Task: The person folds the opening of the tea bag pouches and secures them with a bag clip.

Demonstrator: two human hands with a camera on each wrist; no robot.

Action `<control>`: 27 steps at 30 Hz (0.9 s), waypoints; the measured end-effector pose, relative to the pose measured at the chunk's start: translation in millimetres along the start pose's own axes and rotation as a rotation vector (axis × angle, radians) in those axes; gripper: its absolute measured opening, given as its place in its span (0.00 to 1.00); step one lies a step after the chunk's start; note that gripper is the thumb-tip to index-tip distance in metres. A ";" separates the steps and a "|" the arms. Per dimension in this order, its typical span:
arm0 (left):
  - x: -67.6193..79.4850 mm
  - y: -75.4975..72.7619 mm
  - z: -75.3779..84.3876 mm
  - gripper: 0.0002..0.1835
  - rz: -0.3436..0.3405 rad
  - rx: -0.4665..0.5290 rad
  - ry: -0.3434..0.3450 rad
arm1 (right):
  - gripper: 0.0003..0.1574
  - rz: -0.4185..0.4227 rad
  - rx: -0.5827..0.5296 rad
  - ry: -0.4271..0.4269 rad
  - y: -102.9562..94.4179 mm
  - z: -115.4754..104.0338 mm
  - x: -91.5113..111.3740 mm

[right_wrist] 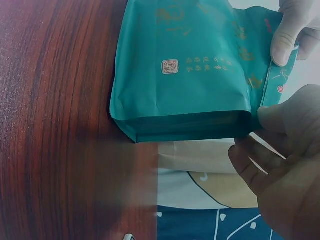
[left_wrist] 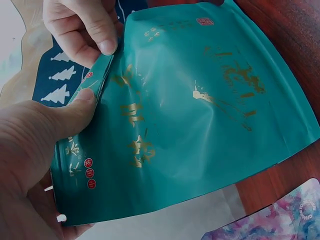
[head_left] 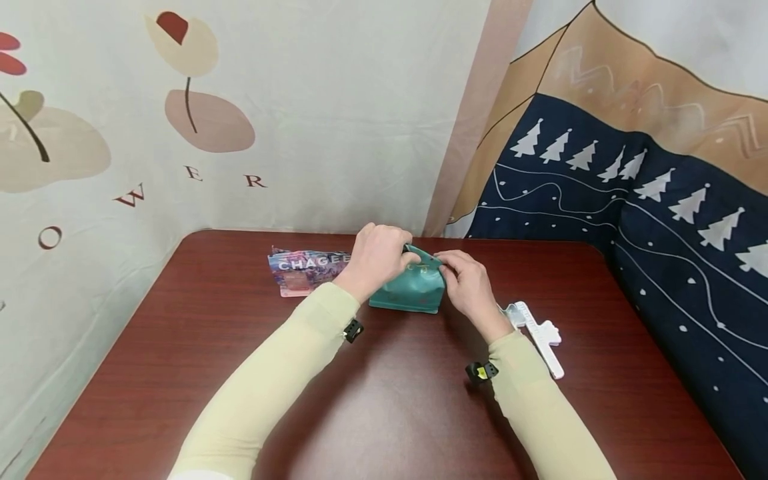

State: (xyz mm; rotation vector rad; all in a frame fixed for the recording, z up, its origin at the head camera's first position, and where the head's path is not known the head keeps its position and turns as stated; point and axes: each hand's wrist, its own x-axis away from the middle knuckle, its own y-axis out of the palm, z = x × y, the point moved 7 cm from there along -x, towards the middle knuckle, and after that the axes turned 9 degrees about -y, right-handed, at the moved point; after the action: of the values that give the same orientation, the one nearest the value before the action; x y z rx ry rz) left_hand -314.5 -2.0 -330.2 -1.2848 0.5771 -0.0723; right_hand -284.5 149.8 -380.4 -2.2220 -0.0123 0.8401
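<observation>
A teal pouch bag (head_left: 409, 293) with gold print stands upright on the table, its top edge folded over into a flat band. My left hand (head_left: 379, 257) pinches that folded band at the left end, the thumb lying along it in the left wrist view. At the right end of the fold, my right hand (head_left: 471, 283) pinches the band between thumb and fingers. The right wrist view shows the bag's side gusset open below the fold, beside my right hand (right_wrist: 285, 155).
Just left of the bag, a pink and blue printed pouch (head_left: 306, 268) stands, partly behind my left hand. A long white plastic piece (head_left: 545, 343) with a clip-shaped part lies right of my right wrist. Printed curtains (head_left: 336, 167) hang behind the brown table (head_left: 384, 413).
</observation>
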 end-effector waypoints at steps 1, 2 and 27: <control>-0.5 0.6 0.0 0.16 -0.003 0.004 -0.001 | 0.14 -0.002 -0.001 0.003 -0.5 -0.2 0.8; -0.8 1.1 0.0 0.16 -0.005 0.005 -0.002 | 0.15 -0.006 -0.003 0.007 -0.8 -0.3 1.6; -0.8 6.3 -2.4 0.15 -0.005 0.006 0.016 | 0.22 -0.101 0.067 0.123 -21.3 18.4 24.1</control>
State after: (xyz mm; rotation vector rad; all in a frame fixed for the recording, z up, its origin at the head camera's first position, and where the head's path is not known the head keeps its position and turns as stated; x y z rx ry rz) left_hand -318.0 -1.9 -336.1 -1.2806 0.5873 -0.0885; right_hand -271.1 183.1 -389.4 -2.1866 -0.0358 0.6390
